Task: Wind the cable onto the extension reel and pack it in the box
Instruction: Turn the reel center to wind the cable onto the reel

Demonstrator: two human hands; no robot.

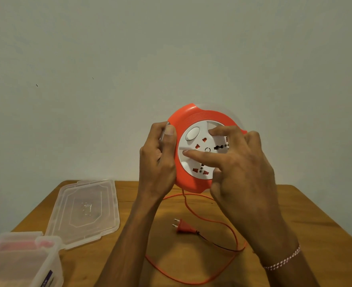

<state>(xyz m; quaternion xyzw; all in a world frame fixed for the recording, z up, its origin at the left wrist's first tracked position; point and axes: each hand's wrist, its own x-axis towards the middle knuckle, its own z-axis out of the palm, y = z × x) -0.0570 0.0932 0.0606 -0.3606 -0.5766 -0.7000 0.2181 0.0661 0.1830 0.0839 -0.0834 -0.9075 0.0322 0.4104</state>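
Observation:
I hold an orange extension reel point(188, 121) with a white socket face upright above the table. My left hand point(158, 160) grips its left rim, thumb on the front. My right hand point(239, 162) lies over the white face with fingers spread, the index finger pressed on the white disc. An orange cable point(236, 239) hangs from the reel's bottom and loops loosely on the table. Its orange two-pin plug point(183, 225) lies on the wood between my forearms. A clear plastic box point(24, 259) stands at the lower left corner.
The clear lid point(84, 210) of the box lies flat on the wooden table point(315, 220), left of my left forearm. The box has some pinkish contents. A plain wall rises right behind the table's far edge.

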